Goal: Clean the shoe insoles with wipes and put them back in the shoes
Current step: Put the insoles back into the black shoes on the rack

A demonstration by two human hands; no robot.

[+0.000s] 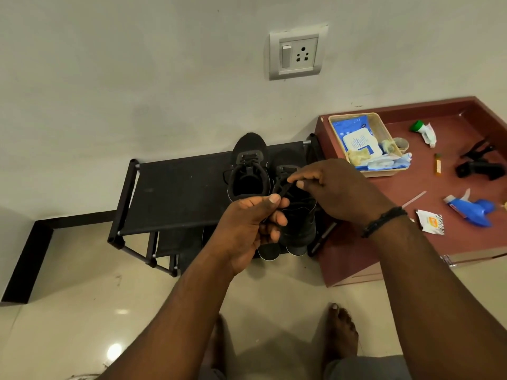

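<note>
Fingers of both hands pinch a black insole (279, 187) above shoes on a black rack (175, 193) against a white wall (137, 78).

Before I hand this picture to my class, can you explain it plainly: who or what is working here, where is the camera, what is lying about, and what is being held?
No machine here: a person works with two bare hands, filmed by one camera worn on the head, looking down.

The left hand and right hand each have a pinching grip on a thin black piece, probably the tongue or an insole, at the nearer black sports shoe. A second black sports shoe stands beside it, untouched, on the black fabric shoe rack.

To the right, on a reddish-brown wooden cabinet top, a woven basket holds a blue-and-white pack of wipes. A blue spray bottle lies nearby.
</note>
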